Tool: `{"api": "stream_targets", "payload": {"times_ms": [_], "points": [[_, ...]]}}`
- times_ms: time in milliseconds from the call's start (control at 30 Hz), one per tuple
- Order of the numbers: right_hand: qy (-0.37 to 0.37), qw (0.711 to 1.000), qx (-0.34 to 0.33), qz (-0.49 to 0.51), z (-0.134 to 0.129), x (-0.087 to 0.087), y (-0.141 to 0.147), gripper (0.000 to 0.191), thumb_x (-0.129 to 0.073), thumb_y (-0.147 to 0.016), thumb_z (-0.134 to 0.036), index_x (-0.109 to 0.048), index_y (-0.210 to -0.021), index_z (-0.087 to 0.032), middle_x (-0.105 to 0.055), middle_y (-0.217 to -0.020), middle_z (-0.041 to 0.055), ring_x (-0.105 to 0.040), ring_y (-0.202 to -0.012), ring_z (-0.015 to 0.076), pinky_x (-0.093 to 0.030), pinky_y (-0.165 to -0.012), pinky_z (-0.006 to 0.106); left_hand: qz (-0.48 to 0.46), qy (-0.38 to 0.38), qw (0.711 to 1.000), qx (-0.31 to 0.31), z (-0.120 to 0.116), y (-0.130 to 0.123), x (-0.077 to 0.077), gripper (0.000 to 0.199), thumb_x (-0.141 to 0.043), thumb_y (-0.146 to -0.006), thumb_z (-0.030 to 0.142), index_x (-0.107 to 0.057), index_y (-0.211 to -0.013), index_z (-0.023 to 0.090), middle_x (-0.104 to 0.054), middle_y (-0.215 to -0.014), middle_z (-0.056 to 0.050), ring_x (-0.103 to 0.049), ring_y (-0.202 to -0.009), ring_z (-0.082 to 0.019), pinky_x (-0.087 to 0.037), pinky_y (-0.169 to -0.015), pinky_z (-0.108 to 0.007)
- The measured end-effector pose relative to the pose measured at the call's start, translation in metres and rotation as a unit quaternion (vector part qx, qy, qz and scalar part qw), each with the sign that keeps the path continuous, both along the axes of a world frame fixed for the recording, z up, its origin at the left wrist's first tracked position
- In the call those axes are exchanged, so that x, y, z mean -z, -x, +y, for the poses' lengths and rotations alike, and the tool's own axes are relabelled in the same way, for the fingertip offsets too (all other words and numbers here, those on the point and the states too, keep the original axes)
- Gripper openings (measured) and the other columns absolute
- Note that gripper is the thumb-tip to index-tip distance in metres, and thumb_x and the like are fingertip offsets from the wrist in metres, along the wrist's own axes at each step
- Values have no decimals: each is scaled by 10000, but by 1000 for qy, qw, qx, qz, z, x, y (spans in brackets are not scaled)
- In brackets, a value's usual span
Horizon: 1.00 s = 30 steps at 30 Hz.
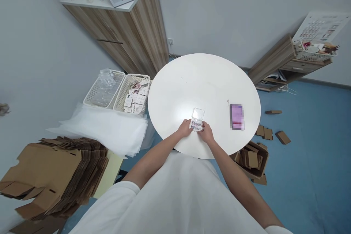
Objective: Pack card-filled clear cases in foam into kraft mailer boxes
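Note:
A small clear case (196,124) lies near the front edge of the round white table (175,80), its transparent lid raised on the far side. Several small nail-like pieces sit in rows inside it. My left hand (185,128) grips the case's left side, thumb over the near-left corner. On the right side, my right hand (206,132) holds the case with its fingertips at the edge.
A purple package (237,117) is on the table's right. Left of the table stand a basket of cards (116,104) and a basket of clear plastic (88,95), with white sheets (109,128) and stacked cardboard (52,164) nearer. A box of small cartons (263,161) sits on the floor at right.

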State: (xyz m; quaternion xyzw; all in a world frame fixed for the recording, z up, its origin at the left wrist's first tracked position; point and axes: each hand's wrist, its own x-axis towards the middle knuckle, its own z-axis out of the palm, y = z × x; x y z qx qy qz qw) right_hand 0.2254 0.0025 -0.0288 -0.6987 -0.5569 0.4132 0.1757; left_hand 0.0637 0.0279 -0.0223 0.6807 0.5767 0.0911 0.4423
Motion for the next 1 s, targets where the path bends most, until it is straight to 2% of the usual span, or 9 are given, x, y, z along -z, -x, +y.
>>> {"api": "stream_targets", "payload": {"times_ms": [133,267,400,533,667,833,1000], "points": [[21,999,36,35,3,3,-1,574,-545,-617,-156,-408,-1173,-197,-516,-1012,61,-553,-631,122,-469,-691,303,-13,5,999,-32,0,-1,4,306,-502,-721,146,-500,-1026,184,-500,-959,-56,-525,-798,-163,-444,-726,-292],[34,993,72,91,3,1,-5,526,-566,-596,-163,-461,-1109,-206,-547,-948,32,-565,-628,122,-479,-660,298,-26,23,996,-81,-2,0,6,403,-515,-728,144,-467,-1126,183,-540,-936,-42,-538,-758,-138,-449,-733,-285],[31,989,85,118,-2,-5,-10,474,-574,-615,-216,-477,-1079,-205,-568,-925,24,-576,-651,125,-482,-666,299,-93,57,986,-124,-7,2,3,373,-502,-761,158,-469,-1130,192,-577,-833,-10,-555,-739,-114,-460,-733,-264],[25,985,94,142,-3,-13,-13,381,-536,-679,-315,-494,-1037,-192,-583,-927,49,-587,-698,134,-487,-647,285,-194,99,961,-171,-12,3,-3,291,-513,-768,152,-503,-1059,167,-585,-762,-11,-564,-695,-104,-475,-682,-260],[35,973,113,199,3,-20,-15,332,-494,-714,-407,-534,-952,-179,-609,-908,64,-591,-720,141,-484,-626,273,-288,162,922,-204,-16,5,-10,284,-550,-766,172,-493,-1045,168,-591,-811,-29,-586,-697,-103,-491,-660,-268],[70,956,135,250,15,-24,-21,389,-444,-740,-477,-549,-979,-189,-627,-919,58,-602,-700,136,-486,-609,269,-339,195,895,-216,-17,7,-15,309,-601,-744,216,-500,-1034,178,-592,-850,-37,-598,-735,-113,-498,-682,-289],[98,945,126,285,24,-28,-24,380,-469,-739,-446,-561,-984,-171,-628,-925,65,-603,-741,140,-492,-650,273,-364,216,880,-214,-17,6,-19,333,-647,-704,208,-514,-1008,179,-591,-834,-26,-600,-724,-113,-497,-696,-310]]}}
